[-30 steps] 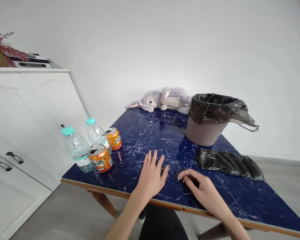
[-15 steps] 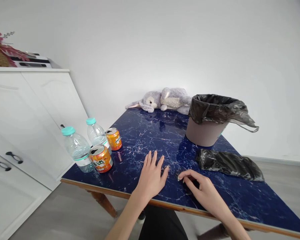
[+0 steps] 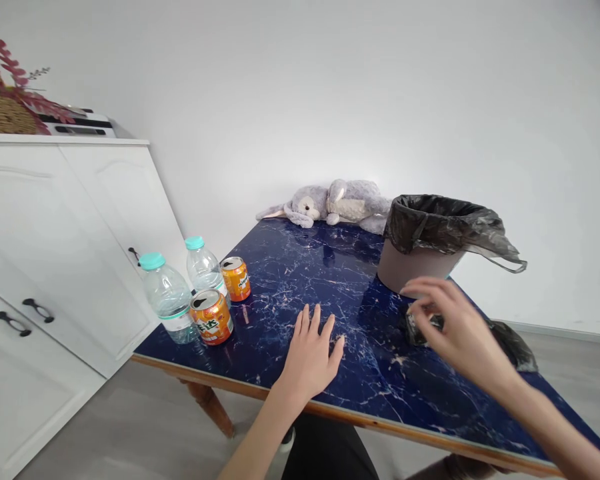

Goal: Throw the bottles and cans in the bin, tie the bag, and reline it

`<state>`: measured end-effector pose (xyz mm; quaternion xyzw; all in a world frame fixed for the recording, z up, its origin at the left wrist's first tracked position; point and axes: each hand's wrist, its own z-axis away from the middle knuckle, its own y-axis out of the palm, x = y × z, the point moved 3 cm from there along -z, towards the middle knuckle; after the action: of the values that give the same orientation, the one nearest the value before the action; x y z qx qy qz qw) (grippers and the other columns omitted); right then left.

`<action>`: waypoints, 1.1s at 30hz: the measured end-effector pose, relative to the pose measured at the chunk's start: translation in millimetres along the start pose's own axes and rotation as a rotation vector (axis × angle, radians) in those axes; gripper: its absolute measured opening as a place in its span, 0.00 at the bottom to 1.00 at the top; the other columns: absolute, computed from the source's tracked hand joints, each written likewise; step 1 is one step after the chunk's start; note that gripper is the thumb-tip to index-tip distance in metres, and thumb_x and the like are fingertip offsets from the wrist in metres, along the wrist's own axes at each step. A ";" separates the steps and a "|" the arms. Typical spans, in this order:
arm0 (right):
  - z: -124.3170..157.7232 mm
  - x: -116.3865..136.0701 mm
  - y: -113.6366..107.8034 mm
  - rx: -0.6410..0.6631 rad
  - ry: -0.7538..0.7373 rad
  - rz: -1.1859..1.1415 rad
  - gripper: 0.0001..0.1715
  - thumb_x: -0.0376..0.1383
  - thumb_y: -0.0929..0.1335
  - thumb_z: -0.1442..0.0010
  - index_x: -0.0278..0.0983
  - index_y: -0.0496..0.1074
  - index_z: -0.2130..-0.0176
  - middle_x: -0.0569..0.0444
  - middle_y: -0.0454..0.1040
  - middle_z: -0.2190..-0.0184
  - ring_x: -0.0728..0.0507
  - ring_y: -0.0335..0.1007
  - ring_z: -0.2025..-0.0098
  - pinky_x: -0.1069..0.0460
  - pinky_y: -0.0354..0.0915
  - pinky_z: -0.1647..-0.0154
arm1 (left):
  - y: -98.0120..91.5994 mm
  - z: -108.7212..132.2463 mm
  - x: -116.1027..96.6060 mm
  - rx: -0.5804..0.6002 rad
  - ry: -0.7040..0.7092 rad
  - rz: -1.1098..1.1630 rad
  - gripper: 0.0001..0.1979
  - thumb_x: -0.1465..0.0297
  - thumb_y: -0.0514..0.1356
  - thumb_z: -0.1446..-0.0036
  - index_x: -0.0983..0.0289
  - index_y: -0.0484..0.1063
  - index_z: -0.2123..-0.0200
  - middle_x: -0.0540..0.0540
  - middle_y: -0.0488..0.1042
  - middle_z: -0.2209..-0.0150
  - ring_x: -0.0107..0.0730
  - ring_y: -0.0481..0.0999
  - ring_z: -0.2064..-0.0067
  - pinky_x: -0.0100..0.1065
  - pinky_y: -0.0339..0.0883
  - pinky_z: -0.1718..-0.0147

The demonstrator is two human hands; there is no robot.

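My left hand (image 3: 313,357) lies flat on the blue marbled tabletop near its front edge, fingers spread and holding nothing. Raised over the right side of the table, my right hand (image 3: 455,327) has its fingers loosely curved, with a gap between thumb and forefinger and nothing visible in them. It partly covers a folded black plastic bag (image 3: 514,345) on the table. Just behind it stands a trash bin (image 3: 405,267) lined with a black bag, which drapes over the rim.
To the left stand two orange soda cans (image 3: 211,319) (image 3: 237,280), both opened, beside two clear bottles (image 3: 170,293) (image 3: 203,267) with turquoise caps. A grey plush rabbit (image 3: 330,203) lies by the wall. A white cabinet (image 3: 80,253) is left of the table.
My right hand has lifted from the tabletop and moved right and away from me, up to the folded bag and bin. My left hand stays in place. The view has shifted slightly.
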<state>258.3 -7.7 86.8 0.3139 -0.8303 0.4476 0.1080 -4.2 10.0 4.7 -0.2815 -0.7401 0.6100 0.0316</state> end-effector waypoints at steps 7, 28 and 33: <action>-77.5 -17.5 -70.6 -0.323 0.054 0.318 0.35 0.40 0.66 0.33 0.40 0.61 0.30 0.33 0.59 0.28 0.40 0.78 0.65 0.37 0.74 0.57 | 5.6 1.0 4.0 -0.028 0.023 -0.020 0.33 0.50 0.45 0.23 0.63 0.62 0.26 0.67 0.53 0.23 0.65 0.48 0.22 0.67 0.55 0.28; -86.3 3.6 -60.9 -0.004 0.118 -0.064 0.30 0.47 0.69 0.35 0.41 0.69 0.37 0.55 0.74 0.72 0.39 0.77 0.67 0.43 0.71 0.62 | 9.5 2.3 8.7 -0.090 0.007 0.017 0.39 0.52 0.48 0.24 0.66 0.42 0.21 0.71 0.49 0.22 0.61 0.46 0.21 0.63 0.56 0.27; -61.1 31.4 -62.5 0.011 0.025 -0.108 0.31 0.52 0.68 0.32 0.44 0.69 0.35 0.47 0.80 0.61 0.37 0.80 0.60 0.44 0.76 0.61 | 9.6 1.9 12.0 -0.205 -0.014 0.076 0.43 0.61 0.47 0.23 0.63 0.17 0.22 0.71 0.40 0.20 0.58 0.43 0.21 0.60 0.62 0.29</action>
<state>266.2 3.4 178.6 0.3533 -0.8082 0.4496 0.1407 -11.4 14.7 -8.2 -0.3069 -0.7876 0.5337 -0.0256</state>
